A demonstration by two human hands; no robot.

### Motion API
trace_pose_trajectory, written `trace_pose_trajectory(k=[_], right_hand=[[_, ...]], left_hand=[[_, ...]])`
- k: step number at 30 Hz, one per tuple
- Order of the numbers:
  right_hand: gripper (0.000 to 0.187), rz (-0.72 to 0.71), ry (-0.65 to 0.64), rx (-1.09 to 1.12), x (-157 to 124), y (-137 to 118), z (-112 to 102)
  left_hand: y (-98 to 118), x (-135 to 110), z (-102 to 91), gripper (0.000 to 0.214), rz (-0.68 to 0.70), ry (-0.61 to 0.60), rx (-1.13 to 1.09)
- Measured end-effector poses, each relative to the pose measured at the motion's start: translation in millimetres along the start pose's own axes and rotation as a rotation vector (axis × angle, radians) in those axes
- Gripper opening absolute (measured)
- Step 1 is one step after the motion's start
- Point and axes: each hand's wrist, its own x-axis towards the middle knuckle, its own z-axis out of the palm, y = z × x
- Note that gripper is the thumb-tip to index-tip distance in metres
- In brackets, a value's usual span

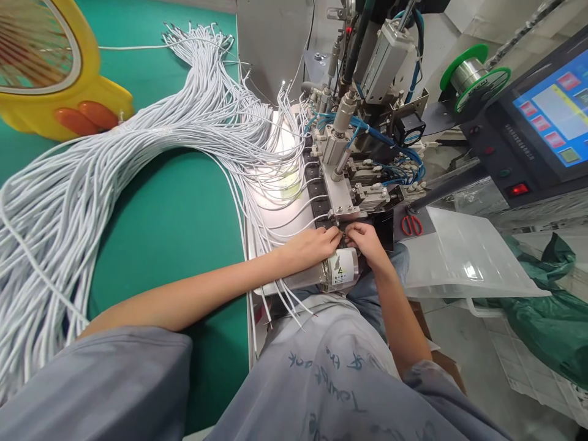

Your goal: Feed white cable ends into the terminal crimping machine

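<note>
My left hand (316, 245) and my right hand (364, 241) meet at the near end of the machine's black fixture rail (316, 199). Fingers on both hands are pinched together, and what sits between them is too small to make out. White cables (294, 214) run from the left onto the rail, with several of their ends lying in it under the metal press parts (340, 190). Just below my hands is a clear bag with a white label (342, 268). A few loose cable ends (287, 300) hang beneath my left forearm.
A thick bundle of white cables (151, 125) curves over the green table mat (174, 208). A yellow fan (98, 92) stands at the far left. On the right are a solder wire spool (473, 76), a control screen (558, 110), red-handled scissors (411, 225) and a translucent plastic sheet (478, 257).
</note>
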Motion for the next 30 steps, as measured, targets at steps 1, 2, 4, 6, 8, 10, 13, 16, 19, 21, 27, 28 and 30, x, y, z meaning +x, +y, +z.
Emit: trace_pose_trajectory(k=[1, 2, 4, 6, 8, 10, 13, 16, 19, 21, 27, 28, 30], right_hand=[[0.019, -0.001, -0.026, 0.011, 0, 1, 0], [0.019, -0.009, -0.053, 0.023, 0, 3, -1], [0.022, -0.054, -0.093, 0.035, -2, 8, 0], [0.029, -0.125, -0.104, 0.042, -3, 14, 2], [0.034, -0.183, -0.102, 0.065, -3, 19, 5], [0.035, -0.206, -0.097, 0.087, -1, 24, 7], [0.035, -0.228, -0.011, 0.065, 5, 32, 3], [0.036, -0.243, 0.119, 0.07, 8, 37, -7], [0.033, -0.235, 0.146, 0.081, 3, 36, -12], [0.03, -0.224, 0.096, 0.063, -2, 32, -9], [0.033, -0.261, 0.015, -0.075, 0, 22, 8], [0.034, -0.27, 0.052, -0.102, 0, 20, 8], [0.035, -0.275, 0.148, -0.133, -4, 19, 5]], left_hand=[[0, 0, -0.2, 0.034, -0.017, 0.006, -0.011], [1, 0, -0.8, 0.034, -0.035, 0.015, -0.021], [1, 0, -3.5, 0.032, -0.063, 0.029, -0.041], [0, -1, -8.2, 0.028, -0.069, 0.005, -0.062], [-2, -3, -14.3, 0.021, -0.072, -0.055, -0.086], [-4, -5, -20.5, 0.017, -0.096, -0.106, -0.105], [-5, -8, -26.8, 0.015, -0.153, -0.118, -0.121], [-6, -9, -28.2, 0.014, -0.169, -0.117, -0.153], [-4, -8, -27.1, 0.013, -0.16, -0.125, -0.158], [-3, -7, -26.4, 0.013, -0.155, -0.131, -0.126], [1, -8, -25.8, 0.011, -0.144, -0.102, -0.08], [1, -8, -26.1, 0.01, -0.139, -0.095, -0.077], [0, -9, -27.2, 0.011, -0.142, -0.092, -0.068]])
